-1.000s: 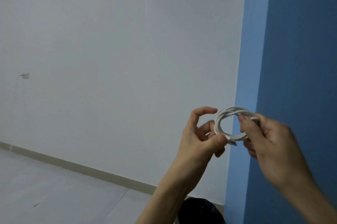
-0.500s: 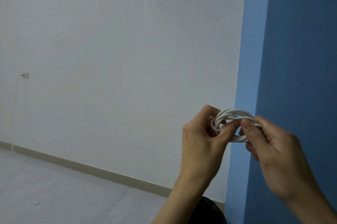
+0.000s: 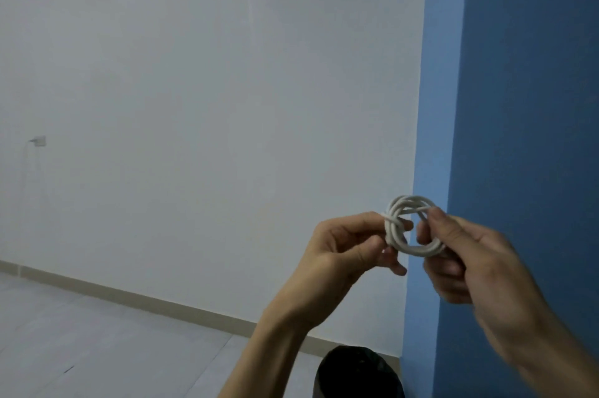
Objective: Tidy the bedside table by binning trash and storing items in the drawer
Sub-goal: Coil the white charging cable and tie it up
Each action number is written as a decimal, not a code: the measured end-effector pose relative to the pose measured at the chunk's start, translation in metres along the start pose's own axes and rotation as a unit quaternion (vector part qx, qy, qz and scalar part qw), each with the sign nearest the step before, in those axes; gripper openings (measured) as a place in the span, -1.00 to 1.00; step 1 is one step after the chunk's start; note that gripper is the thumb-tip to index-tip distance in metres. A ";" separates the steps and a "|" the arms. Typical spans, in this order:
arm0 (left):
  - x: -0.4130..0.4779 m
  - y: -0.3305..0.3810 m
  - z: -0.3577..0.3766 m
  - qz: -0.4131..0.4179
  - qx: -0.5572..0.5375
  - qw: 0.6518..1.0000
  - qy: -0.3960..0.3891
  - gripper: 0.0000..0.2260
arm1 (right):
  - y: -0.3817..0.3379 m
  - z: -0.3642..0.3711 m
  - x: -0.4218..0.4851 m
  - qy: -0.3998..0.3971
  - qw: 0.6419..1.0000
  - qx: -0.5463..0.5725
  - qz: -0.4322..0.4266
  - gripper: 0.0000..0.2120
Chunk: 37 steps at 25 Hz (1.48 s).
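Housekeeping before a white wall: your left hand pinches the wrapped side of the coiled white cable, held aloft, while your right hand grips its opposite rim with curled fingers, likely binding loops for the drawer.

We identify two bare hands, the left hand and the right hand, each continuing into an uncovered forearm. The left forearm is slender, with shallow creases across the wrist and tendon lines along its length. The right forearm appears broader and softly blurred, so we cannot resolve finer surface detail there.
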<state>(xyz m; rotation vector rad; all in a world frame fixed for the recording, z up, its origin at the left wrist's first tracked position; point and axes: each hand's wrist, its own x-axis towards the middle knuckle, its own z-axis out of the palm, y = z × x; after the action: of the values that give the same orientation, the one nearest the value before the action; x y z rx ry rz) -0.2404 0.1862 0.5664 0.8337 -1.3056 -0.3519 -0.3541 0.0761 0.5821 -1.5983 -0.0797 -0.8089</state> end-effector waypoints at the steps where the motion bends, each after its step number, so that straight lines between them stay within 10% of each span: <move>1: 0.001 0.000 -0.001 -0.003 0.026 1.000 0.014 -0.88 | -0.001 0.000 0.000 -0.022 1.000 0.014 0.011 -0.66; 6: 0.001 0.003 -0.009 0.049 0.251 0.961 0.103 -0.90 | -0.010 -0.010 -0.006 -0.056 0.994 -0.097 -0.005 -0.51; 13: -0.003 0.000 -0.007 0.175 0.572 0.783 0.173 -0.83 | -0.004 -0.011 -0.005 0.009 0.945 -0.302 -0.126 -0.58; 18: -0.012 0.021 0.009 -0.026 0.406 0.913 0.024 -0.70 | 0.003 -0.011 -0.003 0.011 0.914 -0.381 -0.141 -0.69; 22: 0.002 0.018 0.021 0.004 0.513 0.856 0.063 -0.74 | 0.000 -0.003 -0.005 -0.006 0.920 -0.364 -0.146 -0.76; 24: 0.007 0.017 0.022 0.031 0.466 0.876 0.121 -0.83 | -0.002 -0.001 -0.006 -0.033 0.967 -0.232 -0.104 -0.82; 26: 0.008 0.015 0.017 0.037 0.416 0.898 0.138 -0.84 | -0.004 -0.010 -0.008 -0.062 0.986 -0.142 -0.061 -0.48; 37: -0.005 0.005 0.020 0.006 0.362 0.922 0.135 -0.83 | -0.011 -0.027 -0.016 -0.039 0.983 -0.156 -0.093 -0.33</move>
<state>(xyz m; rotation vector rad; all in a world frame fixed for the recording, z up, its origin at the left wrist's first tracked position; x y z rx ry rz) -0.2617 0.1854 0.5672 1.4367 -1.1760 0.2822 -0.3834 0.0606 0.5816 -1.9410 -0.1676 -0.9381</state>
